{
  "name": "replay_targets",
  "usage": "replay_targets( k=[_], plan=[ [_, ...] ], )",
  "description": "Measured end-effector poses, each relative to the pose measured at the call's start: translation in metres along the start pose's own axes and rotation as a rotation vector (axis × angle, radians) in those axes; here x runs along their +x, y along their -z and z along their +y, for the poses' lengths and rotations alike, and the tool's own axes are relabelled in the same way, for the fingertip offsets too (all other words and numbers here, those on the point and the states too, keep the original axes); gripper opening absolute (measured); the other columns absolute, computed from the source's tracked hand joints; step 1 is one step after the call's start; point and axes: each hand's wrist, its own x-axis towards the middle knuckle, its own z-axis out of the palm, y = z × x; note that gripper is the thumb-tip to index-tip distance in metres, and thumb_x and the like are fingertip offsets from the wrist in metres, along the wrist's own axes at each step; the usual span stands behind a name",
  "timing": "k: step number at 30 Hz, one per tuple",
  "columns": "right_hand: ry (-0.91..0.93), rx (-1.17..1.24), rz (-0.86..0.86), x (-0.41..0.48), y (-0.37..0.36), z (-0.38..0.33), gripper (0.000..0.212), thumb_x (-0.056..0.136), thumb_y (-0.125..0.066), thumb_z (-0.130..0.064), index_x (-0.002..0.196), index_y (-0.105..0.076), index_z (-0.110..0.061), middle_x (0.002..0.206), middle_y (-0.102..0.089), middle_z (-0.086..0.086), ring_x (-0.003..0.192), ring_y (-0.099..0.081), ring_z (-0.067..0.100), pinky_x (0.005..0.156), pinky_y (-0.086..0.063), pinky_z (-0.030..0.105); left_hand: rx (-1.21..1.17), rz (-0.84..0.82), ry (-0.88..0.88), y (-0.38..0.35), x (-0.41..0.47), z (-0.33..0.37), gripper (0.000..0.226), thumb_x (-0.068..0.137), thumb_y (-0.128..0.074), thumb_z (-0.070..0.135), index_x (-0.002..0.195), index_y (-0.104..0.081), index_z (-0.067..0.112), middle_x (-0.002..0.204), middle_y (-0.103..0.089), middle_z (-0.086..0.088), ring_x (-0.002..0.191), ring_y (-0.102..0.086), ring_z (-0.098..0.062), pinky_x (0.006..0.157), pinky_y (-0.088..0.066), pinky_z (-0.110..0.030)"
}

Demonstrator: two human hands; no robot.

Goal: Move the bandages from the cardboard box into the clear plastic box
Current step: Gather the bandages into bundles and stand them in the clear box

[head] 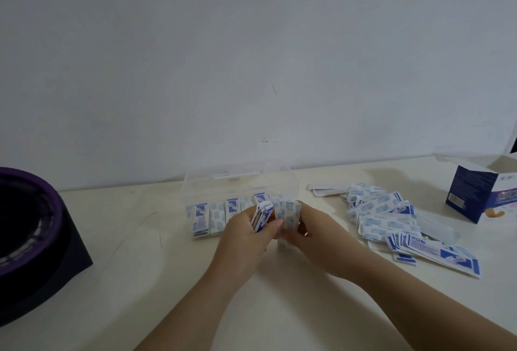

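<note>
A stack of bandages (262,217) is gripped by the left hand (246,234), another stack (288,215) by the right hand (313,229), over the clear plastic box (195,182). Loose bandages (386,210) are strewn between it and the opened cardboard box (475,194); a dark round object (30,227) sits far left.

Two hands (275,229), one clear plastic box (237,182), one cardboard box (481,194), many bandages (386,210)

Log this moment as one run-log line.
left hand: holds bandage stack | right hand: holds bandages at clear plastic box | loose bandages: table | cardboard box: open
</note>
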Motion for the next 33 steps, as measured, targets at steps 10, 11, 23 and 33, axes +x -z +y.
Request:
replay_targets(
  k=[10,11,23,33],
  plan=[
    [-0.008,-0.027,0.056,0.003,0.014,-0.013,0.004,0.095,-0.048,-0.019,0.095,-0.051,-0.016,0.082,-0.058,-0.009,0.073,-0.054,0.007,0.068,-0.044,0.018,0.138,0.059,-0.04,0.002,0.002,0.014,0.014,0.086,-0.064,0.033,0.075,-0.06,0.025,0.067,-0.065,0.005,0.049,-0.049,0.002,0.05,-0.037,-0.012],
    [0.017,-0.016,0.078,0.007,0.023,-0.02,0.006,0.094,-0.051,-0.02,0.093,-0.052,-0.013,0.084,-0.061,-0.004,0.076,-0.057,0.013,0.071,-0.045,0.025,0.145,0.091,-0.066,0.006,0.005,0.022,0.014,0.086,-0.065,0.033,0.076,-0.063,0.023,0.066,-0.065,0.005,0.05,-0.05,0.001,0.05,-0.037,-0.012],
    [-0.047,0.08,0.153,0.091,0.069,-0.032,0.036,0.093,-0.054,-0.025,0.128,-0.049,-0.02,0.105,-0.06,-0.006,0.093,-0.057,0.012,0.075,-0.039,0.02,-0.044,-0.134,0.38,0.06,0.118,0.081,0.015,0.081,-0.073,0.014,0.079,-0.063,0.003,0.058,-0.066,-0.006,0.065,-0.056,-0.019,0.056,-0.042,-0.024],
    [-0.13,0.11,0.099,0.106,0.071,0.004,0.03,0.091,-0.056,-0.024,0.121,-0.055,-0.022,0.106,-0.062,-0.006,0.088,-0.055,0.009,0.074,-0.038,0.019,0.21,-0.357,0.695,0.021,0.148,0.036,0.015,0.081,-0.072,0.012,0.072,-0.063,0.003,0.061,-0.064,-0.007,0.068,-0.056,-0.017,0.05,-0.041,-0.02]
  ],
)
